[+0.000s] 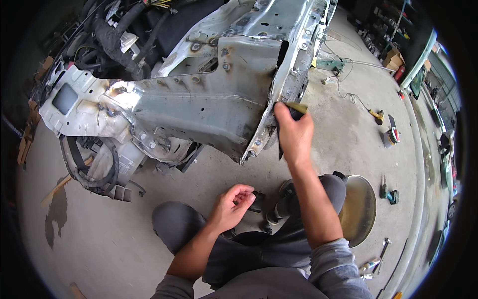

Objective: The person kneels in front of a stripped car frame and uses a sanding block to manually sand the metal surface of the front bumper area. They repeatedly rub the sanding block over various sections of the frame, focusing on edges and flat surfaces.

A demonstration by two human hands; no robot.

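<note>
Shirt (259,285) nearest; left hand (232,206) loosely curled, seemingly empty; right hand (297,133) grips yellowish piece (299,107), apparently working along panel (189,105); next needs steady contact.

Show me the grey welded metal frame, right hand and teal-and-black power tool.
Grey welded metal frame (194,114): head view, beam's broad face.
Right hand (296,132): head view, back of hand.
Teal-and-black power tool (394,197): head view, teal end.

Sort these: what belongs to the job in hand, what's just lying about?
Likely in use:
grey welded metal car-body section
slim yellowish object in right hand

Apparently lying about:
brown cardboard box
teal-and-black power tool
silver long-handled tool
</note>
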